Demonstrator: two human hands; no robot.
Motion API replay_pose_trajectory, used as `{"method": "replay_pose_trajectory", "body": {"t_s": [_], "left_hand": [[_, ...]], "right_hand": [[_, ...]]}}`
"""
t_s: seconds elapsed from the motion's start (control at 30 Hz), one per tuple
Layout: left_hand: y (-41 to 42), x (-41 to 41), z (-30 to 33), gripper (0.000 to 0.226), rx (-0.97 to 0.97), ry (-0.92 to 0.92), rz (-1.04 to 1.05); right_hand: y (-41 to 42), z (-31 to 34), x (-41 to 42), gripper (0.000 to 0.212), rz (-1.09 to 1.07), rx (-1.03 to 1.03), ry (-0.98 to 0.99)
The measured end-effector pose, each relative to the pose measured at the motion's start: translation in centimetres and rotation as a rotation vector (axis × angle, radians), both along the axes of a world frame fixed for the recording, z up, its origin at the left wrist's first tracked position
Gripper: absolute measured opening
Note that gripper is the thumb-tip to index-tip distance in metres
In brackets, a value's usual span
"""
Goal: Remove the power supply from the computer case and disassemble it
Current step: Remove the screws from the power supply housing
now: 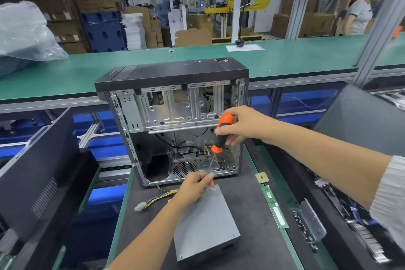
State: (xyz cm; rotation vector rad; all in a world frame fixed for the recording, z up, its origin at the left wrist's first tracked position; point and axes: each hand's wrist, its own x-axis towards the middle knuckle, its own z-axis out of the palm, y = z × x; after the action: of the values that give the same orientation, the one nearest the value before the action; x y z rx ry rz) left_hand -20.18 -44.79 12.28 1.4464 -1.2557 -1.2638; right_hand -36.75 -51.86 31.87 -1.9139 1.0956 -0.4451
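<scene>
Grey sheet-metal power supply [206,223] lies on the dark work mat [247,215] at 6 o'clock, out of the computer case [173,120] and just in front of its open side. A bundle of yellow and black wires [162,196] runs from the unit's far end toward 8 o'clock and ends in a white connector [140,206]. The case stands upright at centre, side panel off, black front bezel turned toward 12 o'clock; its steel drive cage and perforated rear fan grille [184,169] are exposed. The right hand [243,125] grips the orange-and-black handle of a screwdriver [220,136], whose shaft slants down toward the far corner of the supply. The left hand [195,184] pinches the lower end of that shaft at the tip, fingers curled narrow, resting on the supply's top face. At 3 o'clock, on the green mat edge, lie a square CPU chip [262,177] and two green memory modules [275,208]. Labels on them are too small to read, and no brand can be read on the case bezel.
</scene>
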Motion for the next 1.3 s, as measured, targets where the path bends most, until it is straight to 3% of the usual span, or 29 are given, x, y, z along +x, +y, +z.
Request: {"method": "replay_pose_trajectory", "body": {"t_s": [0.13,0.2,0.33,0.43,0.5,0.63,0.97,1.3], "left_hand": [[1.2,-0.9,0.1,0.034,0.144,0.291,-0.007],[2.0,-1.2,0.2,0.030,0.196,0.336,-0.071],[3.6,-1.2,-0.2,0.029,0.180,0.117,-0.143],[4.2,-1.4,0.2,0.030,-0.022,-0.177,-0.211],[4.7,-1.8,0.4,0.027,-0.150,-0.265,-0.336],[6.4,-2.4,-0.3,0.020,-0.209,-0.213,-0.409],[7.7,-4.0,-0.8,0.008,-0.211,-0.172,-0.172],[7.8,-4.3,-0.7,0.006,-0.187,-0.162,-0.156]], "right_hand": [[1.5,-1.8,0.0,0.023,-0.093,0.002,-0.136],[2.4,-2.4,-0.1,0.019,-0.150,-0.008,-0.176],[4.6,-3.0,-1.5,0.021,-0.216,-0.160,-0.162],[6.8,-4.0,-2.9,0.026,-0.214,-0.281,-0.058],[8.0,-4.7,-3.7,0.029,-0.203,-0.290,-0.014],[9.6,-6.0,-4.6,0.026,-0.152,-0.301,0.027],[10.9,-7.8,-5.2,0.024,-0.103,-0.234,-0.037],[11.5,-7.5,-5.6,0.023,-0.124,-0.233,-0.037]]}}
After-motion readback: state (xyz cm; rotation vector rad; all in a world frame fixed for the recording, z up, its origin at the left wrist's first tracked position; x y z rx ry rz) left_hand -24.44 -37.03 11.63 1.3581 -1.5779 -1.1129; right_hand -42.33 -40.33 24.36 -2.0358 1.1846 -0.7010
